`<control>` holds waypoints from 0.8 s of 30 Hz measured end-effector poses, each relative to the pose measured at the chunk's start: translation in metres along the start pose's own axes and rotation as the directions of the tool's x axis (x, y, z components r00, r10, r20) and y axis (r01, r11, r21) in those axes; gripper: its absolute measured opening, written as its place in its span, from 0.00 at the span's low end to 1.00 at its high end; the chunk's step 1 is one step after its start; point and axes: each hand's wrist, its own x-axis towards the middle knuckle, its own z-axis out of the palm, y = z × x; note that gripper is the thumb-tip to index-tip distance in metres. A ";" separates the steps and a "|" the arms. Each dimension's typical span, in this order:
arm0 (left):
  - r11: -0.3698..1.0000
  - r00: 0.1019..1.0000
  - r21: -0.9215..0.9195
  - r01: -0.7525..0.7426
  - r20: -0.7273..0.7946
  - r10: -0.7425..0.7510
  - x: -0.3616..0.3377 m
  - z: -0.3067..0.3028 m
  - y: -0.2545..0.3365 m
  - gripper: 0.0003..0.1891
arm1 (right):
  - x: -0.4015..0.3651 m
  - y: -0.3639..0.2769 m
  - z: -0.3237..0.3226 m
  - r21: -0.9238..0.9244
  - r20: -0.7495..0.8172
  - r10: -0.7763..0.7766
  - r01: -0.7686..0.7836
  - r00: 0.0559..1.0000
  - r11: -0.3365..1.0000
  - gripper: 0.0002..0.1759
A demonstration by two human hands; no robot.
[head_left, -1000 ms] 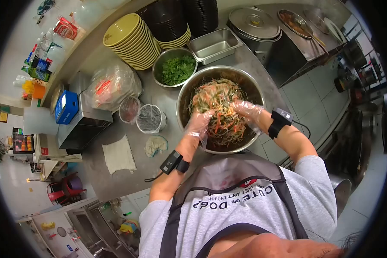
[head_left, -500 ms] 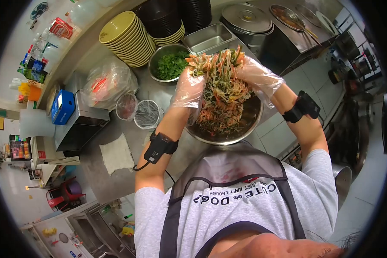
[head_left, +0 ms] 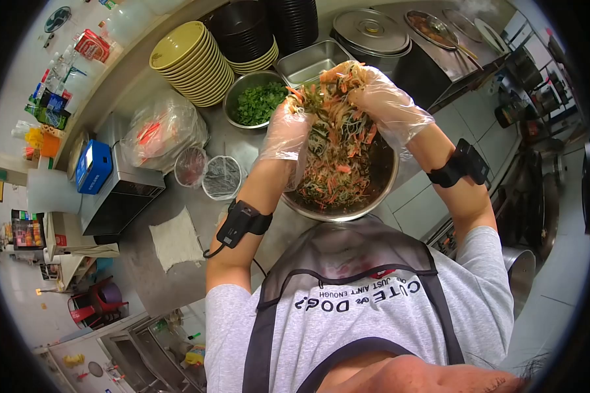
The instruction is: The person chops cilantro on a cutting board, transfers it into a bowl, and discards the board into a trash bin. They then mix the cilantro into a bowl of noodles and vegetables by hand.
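Both my hands wear clear plastic gloves above a large steel bowl (head_left: 388, 183). The shredded vegetable and noodle mix (head_left: 337, 144) hangs in strands between them and reaches down into the bowl. My left hand (head_left: 287, 131) has its fingers closed on the left edge of the lifted mix. My right hand (head_left: 387, 101) is raised higher and grips a clump at the upper right. The fingertips of both are partly covered by strands.
Behind my left hand sits a bowl of chopped greens (head_left: 259, 103), beside a steel tray (head_left: 311, 62) and stacked yellow bowls (head_left: 196, 65). Two lined containers, a plastic bag (head_left: 164, 134), a cloth (head_left: 177, 241) and a blue device (head_left: 94, 166) are on the left. A lidded pot (head_left: 372, 29) stands behind.
The broad clump held up between my hands has loosened, and more of it hangs down in strands. My right hand has risen slightly and turned inward; my left hand has barely moved.
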 end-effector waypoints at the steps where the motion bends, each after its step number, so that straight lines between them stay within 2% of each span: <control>1: 1.000 1.000 0.015 -0.027 -0.001 0.027 -0.002 0.000 0.001 0.24 | 0.001 0.000 0.002 -0.095 -0.022 0.018 -0.020 1.000 0.995 0.26; 2: 0.998 0.999 0.029 -0.053 -0.002 0.053 -0.002 0.000 0.001 0.26 | 0.001 0.001 0.004 -0.188 -0.045 0.034 -0.042 0.998 0.981 0.27; 3: 0.998 0.999 0.029 -0.052 -0.003 0.052 0.000 -0.001 -0.004 0.26 | 0.002 0.002 0.006 -0.188 -0.044 0.035 -0.043 0.998 0.981 0.27; 5: 0.992 0.992 -0.069 -0.107 0.057 0.111 0.009 -0.005 -0.022 0.31 | 0.004 0.010 0.010 -0.087 -0.065 0.059 -0.065 0.996 0.994 0.28; 6: 0.988 0.984 -0.055 -0.142 0.098 0.147 0.012 -0.009 -0.029 0.36 | 0.010 0.027 0.008 0.055 -0.083 0.036 -0.031 0.996 0.998 0.21; 7: 0.988 0.985 -0.055 -0.142 0.095 0.146 0.008 -0.008 -0.026 0.36 | 0.014 0.035 0.007 0.055 -0.080 0.037 -0.032 0.996 0.998 0.21; 9: 0.998 0.995 -0.062 -0.004 0.095 0.010 -0.001 -0.007 -0.019 0.32 | 0.018 0.046 0.004 -0.041 -0.079 0.102 -0.106 0.992 0.994 0.14; 10: 0.997 0.994 -0.036 -0.071 0.082 0.074 0.001 -0.010 -0.026 0.33 | 0.016 0.049 0.009 -0.081 -0.089 0.103 -0.110 0.991 0.991 0.14; 11: 0.997 0.994 -0.036 -0.073 0.083 0.075 0.006 -0.013 -0.036 0.33 | 0.027 0.097 0.002 -0.117 -0.075 -0.132 0.123 0.988 0.986 0.15; 12: 0.998 0.998 0.058 -0.035 0.060 0.032 0.012 -0.016 -0.047 0.33 | 0.026 0.118 -0.004 -0.300 -0.002 -0.079 0.075 0.997 0.951 0.18; 13: 0.988 0.999 0.151 0.003 0.034 -0.008 0.017 -0.018 -0.057 0.34 | 0.024 0.130 -0.010 -0.476 0.059 -0.014 0.040 0.998 0.878 0.21; 14: 0.997 0.998 0.055 0.045 0.033 -0.047 0.014 -0.015 -0.056 0.34 | 0.017 0.134 -0.014 -0.654 0.082 0.067 0.003 0.994 0.756 0.25; 15: 0.986 0.989 0.084 0.144 0.026 -0.146 0.010 -0.014 -0.054 0.36 | 0.006 0.140 -0.014 -0.802 0.087 0.151 -0.020 0.985 0.596 0.29; 16: 0.985 0.985 0.000 0.171 0.024 -0.171 0.007 -0.012 -0.058 0.36 | -0.014 0.152 -0.009 -0.853 0.103 0.065 0.054 0.993 0.520 0.31; 17: 0.977 0.981 -0.086 0.196 0.022 -0.195 0.007 -0.012 -0.064 0.35 | -0.035 0.164 -0.001 -0.894 0.129 -0.019 0.125 0.991 0.431 0.33; 19: 0.971 0.977 -0.109 0.212 0.014 -0.212 0.013 -0.020 -0.085 0.34 | -0.064 0.175 0.013 -0.937 0.328 0.091 0.312 0.940 0.156 0.35; 20: 0.977 0.979 -0.066 0.200 -0.026 -0.202 0.015 -0.022 -0.094 0.33 | -0.071 0.172 0.026 -0.917 0.398 0.224 0.391 0.889 0.078 0.32; 21: 0.981 0.979 -0.016 0.193 -0.061 -0.193 0.018 -0.024 -0.104 0.32 | -0.072 0.167 0.041 -0.884 0.442 0.357 0.468 0.823 0.015 0.30; 22: 0.987 0.985 0.007 0.161 -0.062 -0.160 0.026 -0.030 -0.120 0.31 | -0.067 0.187 0.050 -0.851 0.500 0.338 0.525 0.797 0.020 0.27; 23: 0.987 0.986 0.019 0.160 -0.050 -0.159 0.022 -0.027 -0.112 0.31 | -0.056 0.178 0.058 -0.859 0.490 0.332 0.512 0.806 0.023 0.27; 24: 0.971 0.970 0.052 0.234 -0.084 -0.229 0.018 -0.024 -0.104 0.30 | -0.040 0.165 0.063 -0.827 0.500 0.454 0.562 0.737 -0.001 0.29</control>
